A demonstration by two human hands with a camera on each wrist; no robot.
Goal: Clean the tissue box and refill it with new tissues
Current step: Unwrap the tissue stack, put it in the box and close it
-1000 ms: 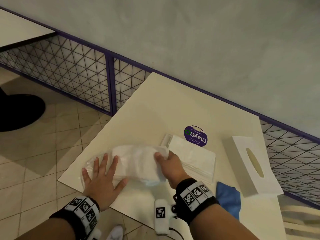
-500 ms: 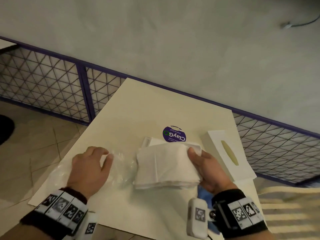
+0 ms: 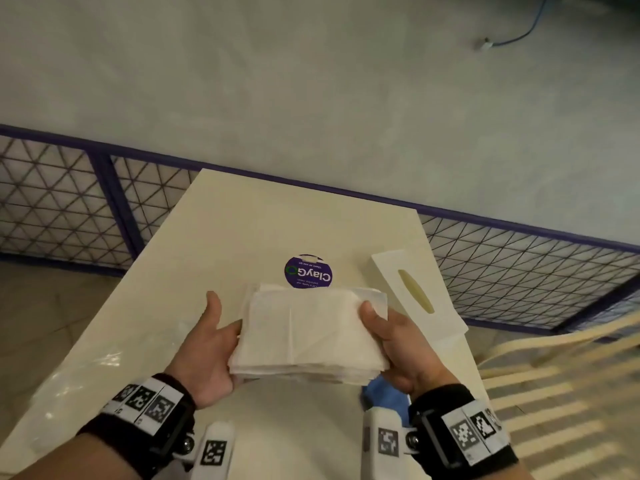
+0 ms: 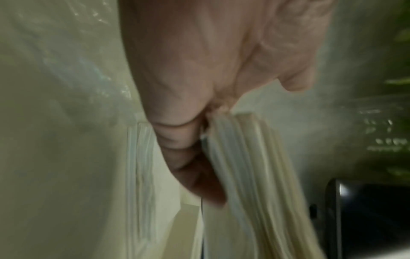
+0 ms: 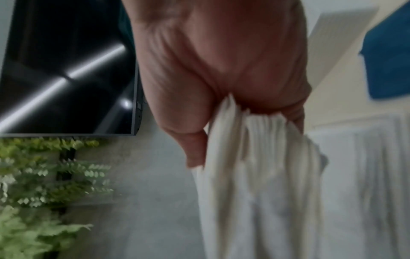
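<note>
I hold a thick stack of white folded tissues (image 3: pixel 308 334) just above the cream table (image 3: pixel 242 223). My left hand (image 3: pixel 207 355) grips its left edge, thumb raised and fingers hidden beneath. My right hand (image 3: pixel 401 344) grips the right edge with the thumb on top. The wrist views show the stack's layered edge (image 4: pixel 255 175) (image 5: pixel 255 175) running out from each palm. The white tissue box (image 3: pixel 391 268), with an oval slot on top, lies on the table to the right of the stack. A second white layered pile (image 4: pixel 139 166) lies on the table under my left hand.
A blue cloth (image 3: pixel 384 396) lies under my right wrist. The empty clear plastic wrapper (image 3: pixel 104 362) sits at the table's left edge. A round purple sticker (image 3: pixel 308 271) is behind the stack. A purple mesh fence (image 3: pixel 519 271) and a slatted chair (image 3: pixel 554 375) border the table.
My right hand pulled the tissue stack out of the plastic wrapper and moved it right. My left hand let go of the wrapper and took the stack's left edge. The stack is now lifted.
</note>
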